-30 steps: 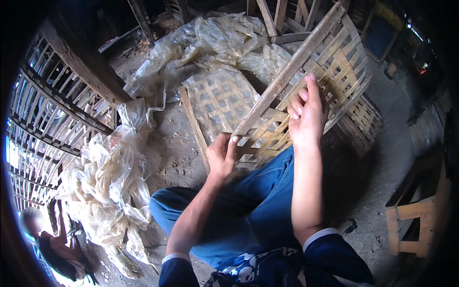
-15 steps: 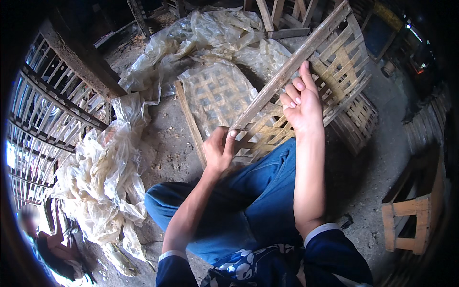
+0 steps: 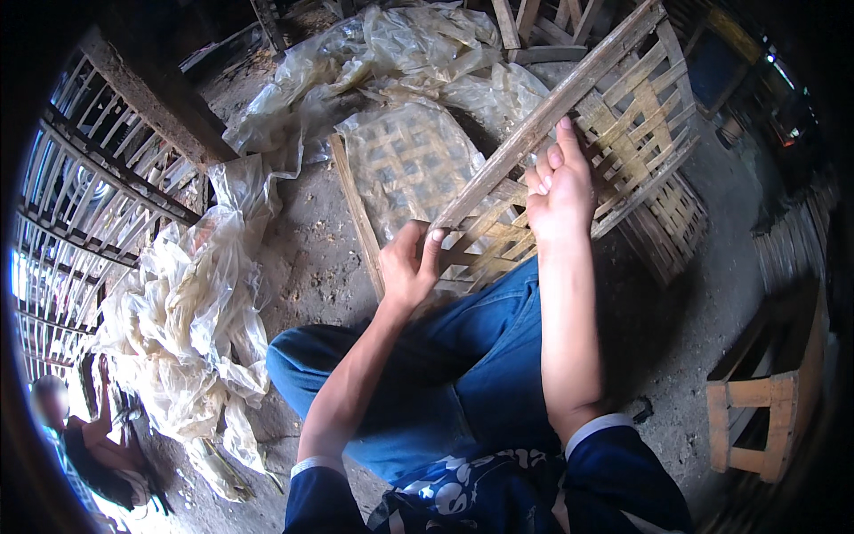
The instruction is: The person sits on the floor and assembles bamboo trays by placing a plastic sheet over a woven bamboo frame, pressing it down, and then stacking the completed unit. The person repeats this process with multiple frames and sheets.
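Gripping woven tray [image 3: 633, 123], left fingers [image 3: 433, 252]; right fingers [image 3: 568, 140] curled, hold unclear; clear plastic [image 3: 451, 147] across second tray [image 3: 357, 209]

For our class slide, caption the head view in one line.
Left hand holding a woven panel, right hand over its slats, crumpled plastic sheeting beyond.

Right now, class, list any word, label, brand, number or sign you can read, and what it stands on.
No text can be read.
The woven panel and plastic sheeting show no lettering.
White shapes on the shirt form no readable word.
Upper-right background: too dark to tell.
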Motion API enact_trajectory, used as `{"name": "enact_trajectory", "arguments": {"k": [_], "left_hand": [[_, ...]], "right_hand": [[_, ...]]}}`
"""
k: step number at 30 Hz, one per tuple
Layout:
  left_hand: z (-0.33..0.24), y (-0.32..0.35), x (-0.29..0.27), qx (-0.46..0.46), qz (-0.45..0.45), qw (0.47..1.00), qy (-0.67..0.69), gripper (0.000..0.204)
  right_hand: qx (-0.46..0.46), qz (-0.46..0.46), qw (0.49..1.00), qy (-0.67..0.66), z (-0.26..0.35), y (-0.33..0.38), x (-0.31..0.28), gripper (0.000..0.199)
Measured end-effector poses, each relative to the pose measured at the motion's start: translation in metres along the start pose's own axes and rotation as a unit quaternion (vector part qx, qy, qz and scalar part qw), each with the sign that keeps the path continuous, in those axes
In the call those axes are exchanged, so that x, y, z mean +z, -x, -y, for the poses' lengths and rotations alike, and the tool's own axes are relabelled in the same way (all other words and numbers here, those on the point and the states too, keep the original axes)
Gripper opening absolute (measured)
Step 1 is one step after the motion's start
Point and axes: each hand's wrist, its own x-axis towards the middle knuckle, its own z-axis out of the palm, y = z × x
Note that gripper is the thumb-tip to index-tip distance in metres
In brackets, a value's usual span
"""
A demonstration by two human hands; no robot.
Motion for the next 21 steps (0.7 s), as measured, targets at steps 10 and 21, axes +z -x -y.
{"name": "enact_trajectory", "arguments": {"k": [10,21], "left_hand": [[0.008,0.001,0.002,0.010,0.004,1.000,-0.009,0.034],[0.011,0.001,0.000,0.015,-0.006,0.999,-0.028,0.037]], "right_hand": [[-0.337,-0.028,0.917,0.213,-0.038,0.008,-0.008,0.026],[-0.486,0.041,0.791,0.370,-0.050,-0.018,-0.040,0.022]]}}
